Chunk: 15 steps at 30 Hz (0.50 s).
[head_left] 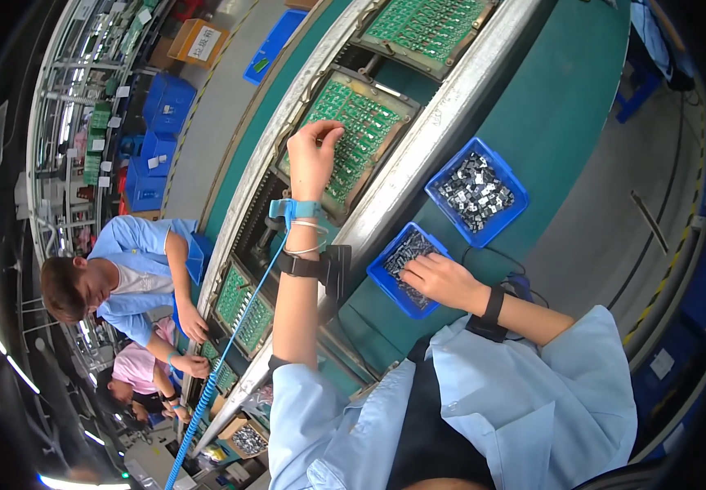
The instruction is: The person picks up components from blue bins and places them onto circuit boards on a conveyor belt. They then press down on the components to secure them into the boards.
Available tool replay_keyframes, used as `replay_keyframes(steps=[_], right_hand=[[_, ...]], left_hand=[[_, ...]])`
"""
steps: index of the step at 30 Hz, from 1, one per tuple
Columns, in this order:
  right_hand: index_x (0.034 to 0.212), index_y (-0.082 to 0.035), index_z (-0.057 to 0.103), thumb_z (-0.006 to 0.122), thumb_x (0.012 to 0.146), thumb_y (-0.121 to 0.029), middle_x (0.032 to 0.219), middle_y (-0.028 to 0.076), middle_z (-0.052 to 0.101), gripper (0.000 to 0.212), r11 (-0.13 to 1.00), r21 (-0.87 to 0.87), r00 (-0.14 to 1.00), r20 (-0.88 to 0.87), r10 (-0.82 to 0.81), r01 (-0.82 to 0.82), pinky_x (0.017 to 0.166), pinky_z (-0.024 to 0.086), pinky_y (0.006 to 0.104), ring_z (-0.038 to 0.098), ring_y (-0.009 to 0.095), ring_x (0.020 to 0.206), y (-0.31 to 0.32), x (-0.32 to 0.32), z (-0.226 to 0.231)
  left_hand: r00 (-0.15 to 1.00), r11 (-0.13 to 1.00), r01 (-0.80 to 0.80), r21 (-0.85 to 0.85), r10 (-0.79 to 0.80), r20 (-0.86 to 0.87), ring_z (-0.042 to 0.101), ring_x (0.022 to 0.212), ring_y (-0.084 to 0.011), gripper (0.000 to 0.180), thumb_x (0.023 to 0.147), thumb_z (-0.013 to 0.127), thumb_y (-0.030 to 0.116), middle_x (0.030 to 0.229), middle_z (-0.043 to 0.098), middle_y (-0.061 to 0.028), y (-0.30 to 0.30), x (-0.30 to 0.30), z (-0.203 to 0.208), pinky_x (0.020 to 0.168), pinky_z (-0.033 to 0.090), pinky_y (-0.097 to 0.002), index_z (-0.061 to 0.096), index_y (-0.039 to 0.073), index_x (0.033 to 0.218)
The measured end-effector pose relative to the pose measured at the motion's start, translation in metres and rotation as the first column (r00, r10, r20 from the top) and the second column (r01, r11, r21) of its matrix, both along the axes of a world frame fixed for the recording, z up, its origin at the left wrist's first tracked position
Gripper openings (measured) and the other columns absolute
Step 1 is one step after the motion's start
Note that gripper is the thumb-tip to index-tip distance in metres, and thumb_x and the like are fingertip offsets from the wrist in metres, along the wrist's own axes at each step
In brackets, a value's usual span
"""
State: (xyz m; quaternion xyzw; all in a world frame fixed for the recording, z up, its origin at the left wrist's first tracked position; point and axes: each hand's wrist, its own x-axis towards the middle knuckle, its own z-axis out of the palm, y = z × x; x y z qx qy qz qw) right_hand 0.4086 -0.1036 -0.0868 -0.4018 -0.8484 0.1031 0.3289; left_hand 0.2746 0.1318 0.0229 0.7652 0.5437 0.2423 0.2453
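My left hand reaches out over a green circuit board panel held in a metal frame on the conveyor; its fingertips are pinched together at the board's near edge, and whether a small part is between them is too small to tell. A blue wrist strap with a coiled blue cord runs from that wrist. My right hand rests in a small blue bin of small dark metal parts, fingers curled among them. A larger blue bin of similar parts stands just beyond.
More framed green boards ride the conveyor ahead and behind. A person in a blue shirt works at the line to my left, with others past them. Blue crates stand on the floor beyond.
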Motion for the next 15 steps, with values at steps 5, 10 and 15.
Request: replay_keyframes(steps=[5,10,15], right_hand=[[0.090,-0.009,0.059,0.058,0.078,-0.013,0.083,0.000,0.053,0.012,0.999,0.045,0.999,0.022,-0.027,0.026,0.065,0.043,0.0259,0.057,0.013,0.080,0.005,0.001,-0.002],[0.089,-0.009,0.059,0.058,0.078,-0.013,0.082,0.000,0.052,0.012,0.997,0.068,0.999,0.018,-0.040,0.038,0.063,0.042,0.0253,0.056,0.012,0.078,0.009,0.002,-0.006],[0.089,-0.009,0.059,0.058,0.078,-0.013,0.082,0.000,0.052,0.012,0.997,0.064,0.999,0.017,-0.044,0.043,0.063,0.041,0.0249,0.056,0.012,0.078,0.011,0.002,-0.008]], left_hand=[[0.986,0.990,0.105,0.095,-0.091,-0.141,0.065,0.072,-0.0149,0.011,0.084,0.069,0.008,0.081,0.070,-0.0104,0.015,0.000,-0.013,0.065,0.050,-0.0284,0.072,0.001,0.092],[0.987,0.985,0.117,0.129,-0.101,-0.123,0.063,0.071,-0.0294,0.009,0.079,0.068,0.003,0.079,0.065,-0.0158,0.014,0.004,-0.015,0.067,0.050,-0.0371,0.070,0.001,0.088],[0.971,0.962,0.193,0.195,-0.158,-0.179,0.061,0.072,-0.0325,0.006,0.079,0.067,0.002,0.078,0.062,-0.0168,0.014,0.006,-0.016,0.066,0.048,-0.0404,0.068,0.000,0.085]])
